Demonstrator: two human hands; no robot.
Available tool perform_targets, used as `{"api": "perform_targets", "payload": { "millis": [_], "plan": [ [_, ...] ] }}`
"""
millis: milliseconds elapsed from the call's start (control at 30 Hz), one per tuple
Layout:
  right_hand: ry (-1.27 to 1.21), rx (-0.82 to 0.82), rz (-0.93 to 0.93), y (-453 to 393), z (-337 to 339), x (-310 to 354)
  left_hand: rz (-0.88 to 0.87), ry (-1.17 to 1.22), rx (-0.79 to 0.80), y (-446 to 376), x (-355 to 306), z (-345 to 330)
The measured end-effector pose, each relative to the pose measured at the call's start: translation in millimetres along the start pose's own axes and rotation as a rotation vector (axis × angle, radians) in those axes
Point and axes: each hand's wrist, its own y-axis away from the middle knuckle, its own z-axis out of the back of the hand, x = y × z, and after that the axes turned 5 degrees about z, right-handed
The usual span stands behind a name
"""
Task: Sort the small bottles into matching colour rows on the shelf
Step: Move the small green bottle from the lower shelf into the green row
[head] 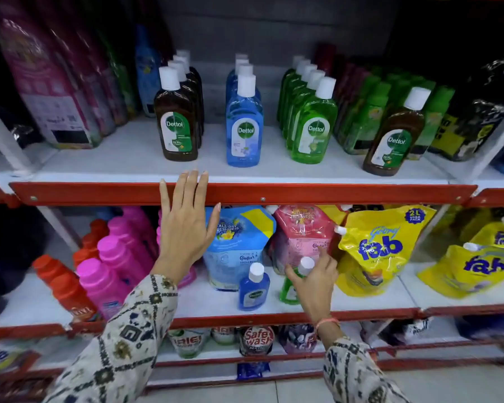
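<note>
The left hand (184,228) is raised flat in front of the red front edge (303,193) of the upper shelf (122,158). Its fingers are spread and straight, the fingertips just reach over the edge, and its grip is released, grasping nothing. The right hand (314,282) is lower, on the middle shelf (207,301), and its grip is closed around a small green bottle (288,287) just below the white cap. This bottle stands near the front edge of that shelf, and a small blue bottle (253,287) stands upright just beside it on the left, not touched.

On the upper shelf three rows run from front to back: a brown row (176,123) on the left, a blue row (244,126) in the middle and a green row (313,126) on the right. Wide bare strips of white shelf lie between the rows, and there is also free shelf in front of them up to the edge. One single brown bottle (394,138) stands apart to the right of the green row, close to the front, before a pack of green bottles (370,112).

Behind the two small bottles stand a blue pouch (239,242) and a pink pouch (303,237), and yellow pouches (381,248) fill the right side. Pink bottles (120,257) and orange bottles (64,283) crowd the left of this shelf, so open room stays mostly at its front middle.
</note>
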Motion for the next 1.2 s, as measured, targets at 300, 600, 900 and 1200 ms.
{"api": "perform_targets", "payload": {
  "millis": [300,600,900,1200],
  "plan": [
    [-0.122,-0.038,-0.235,3.9,-5.0,3.9,0.007,-0.017,-0.054,-8.0,-3.9,2.1],
    [-0.183,-0.105,-0.167,5.5,18.7,10.4,-0.002,-0.014,-0.065,-5.3,-3.7,3.1],
    [-0.256,-0.189,0.115,-24.4,116.0,88.8,-0.004,-0.004,-0.059,-5.1,-2.9,3.0],
    [-0.347,-0.341,0.432,-69.3,189.2,166.4,0.001,0.058,-0.067,-8.5,-4.6,9.4]
  ]
}}
